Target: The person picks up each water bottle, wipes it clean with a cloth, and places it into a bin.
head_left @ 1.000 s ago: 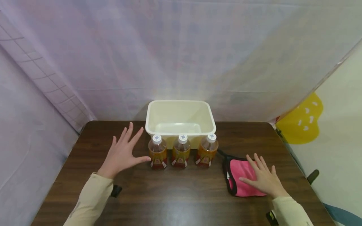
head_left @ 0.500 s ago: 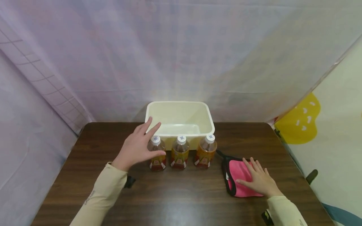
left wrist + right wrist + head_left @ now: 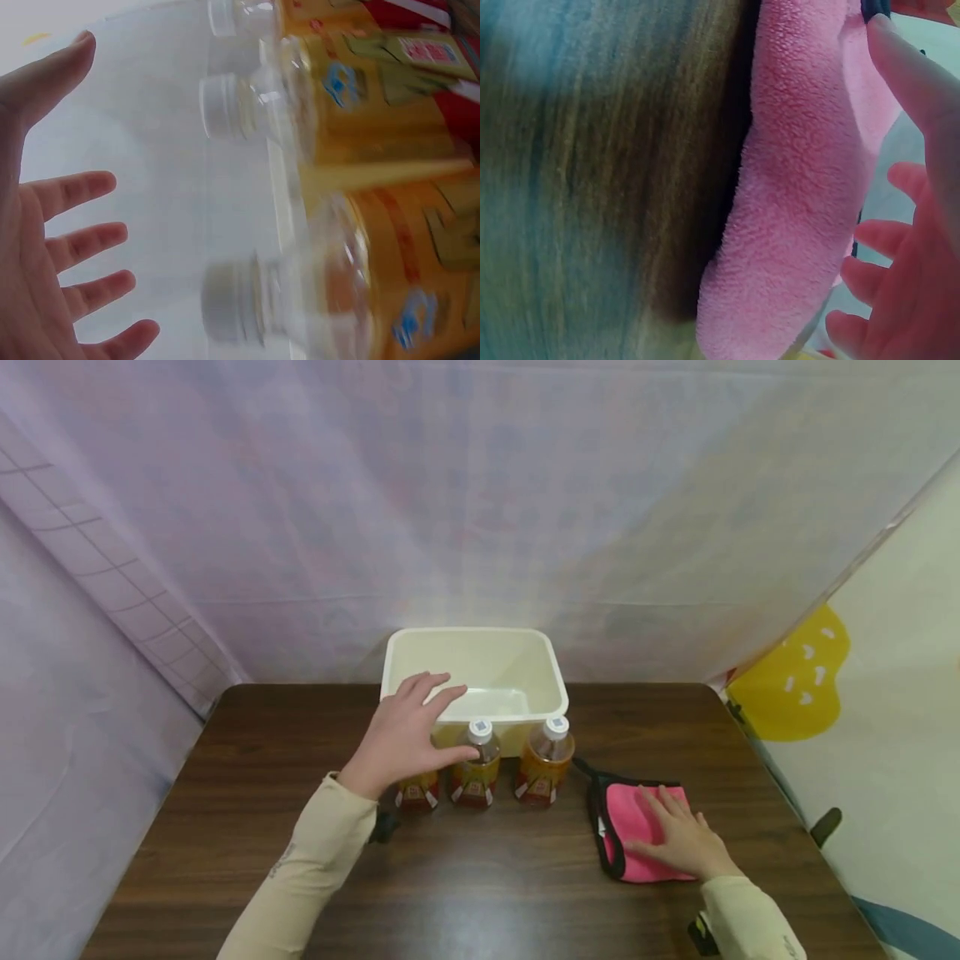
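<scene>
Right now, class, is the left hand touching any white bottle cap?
Apart: the left wrist view shows a clear gap between the left hand and all three white caps.

R hand [image 3: 922, 262], fingers [image 3: 885, 237] apart, nr fuzzy pink cloth [image 3: 799, 180] on brn wood tabletop [image 3: 592, 187]

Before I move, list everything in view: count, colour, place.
Storage bin: 1, cream, table's far edge.
Drink bottles: 3, orange-labelled, white-capped, in a row before the bin.
Fleecy cloth: 1, pink, black-trimmed, right of the bottles.
Wood-grain table: 1, dark brown, beneath these.
Fabric backdrop: count unclear, pale, behind and beside the table.
Printed shape: 1, yellow, on the right-hand fabric.
Wrist devices: 2, black, one at each wrist.
Sleeves: 2, beige, on the forearms.
Left hand: 1, bare, at the row's left end.
Right hand: 1, bare, over the cloth.
</scene>
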`<state>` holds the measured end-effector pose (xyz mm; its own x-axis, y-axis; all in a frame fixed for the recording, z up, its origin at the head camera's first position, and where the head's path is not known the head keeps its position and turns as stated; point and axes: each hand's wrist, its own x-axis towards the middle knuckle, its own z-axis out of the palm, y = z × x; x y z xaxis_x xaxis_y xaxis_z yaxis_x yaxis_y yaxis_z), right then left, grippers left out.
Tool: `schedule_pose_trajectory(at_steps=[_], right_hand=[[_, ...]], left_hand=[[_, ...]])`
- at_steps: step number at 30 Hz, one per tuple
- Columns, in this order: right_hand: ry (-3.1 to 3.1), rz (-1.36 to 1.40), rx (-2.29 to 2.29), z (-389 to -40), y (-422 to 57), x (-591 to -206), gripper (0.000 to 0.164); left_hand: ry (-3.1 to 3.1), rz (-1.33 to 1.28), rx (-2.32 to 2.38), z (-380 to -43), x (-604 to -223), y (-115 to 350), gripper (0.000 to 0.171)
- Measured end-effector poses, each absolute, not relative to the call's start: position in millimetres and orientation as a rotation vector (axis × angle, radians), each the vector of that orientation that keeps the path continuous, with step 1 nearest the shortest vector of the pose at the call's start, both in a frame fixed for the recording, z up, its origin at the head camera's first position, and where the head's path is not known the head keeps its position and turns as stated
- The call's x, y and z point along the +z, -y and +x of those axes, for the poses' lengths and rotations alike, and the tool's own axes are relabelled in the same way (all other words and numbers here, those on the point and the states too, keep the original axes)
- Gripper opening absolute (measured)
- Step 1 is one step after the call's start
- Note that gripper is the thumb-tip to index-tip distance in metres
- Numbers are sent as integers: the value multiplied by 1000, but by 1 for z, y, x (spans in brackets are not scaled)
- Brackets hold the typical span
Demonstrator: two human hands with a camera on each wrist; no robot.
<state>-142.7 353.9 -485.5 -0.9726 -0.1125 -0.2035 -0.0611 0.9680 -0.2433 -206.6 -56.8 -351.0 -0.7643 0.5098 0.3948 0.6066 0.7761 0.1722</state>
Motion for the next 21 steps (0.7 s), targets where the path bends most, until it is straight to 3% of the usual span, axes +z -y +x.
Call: schedule_pose_trajectory(at_steps=[21], right_hand=[[-2811,-36,-354,-142,-350,-493,106]], left_hand=[[2698,-995,-381,-209,-349,-4,77]])
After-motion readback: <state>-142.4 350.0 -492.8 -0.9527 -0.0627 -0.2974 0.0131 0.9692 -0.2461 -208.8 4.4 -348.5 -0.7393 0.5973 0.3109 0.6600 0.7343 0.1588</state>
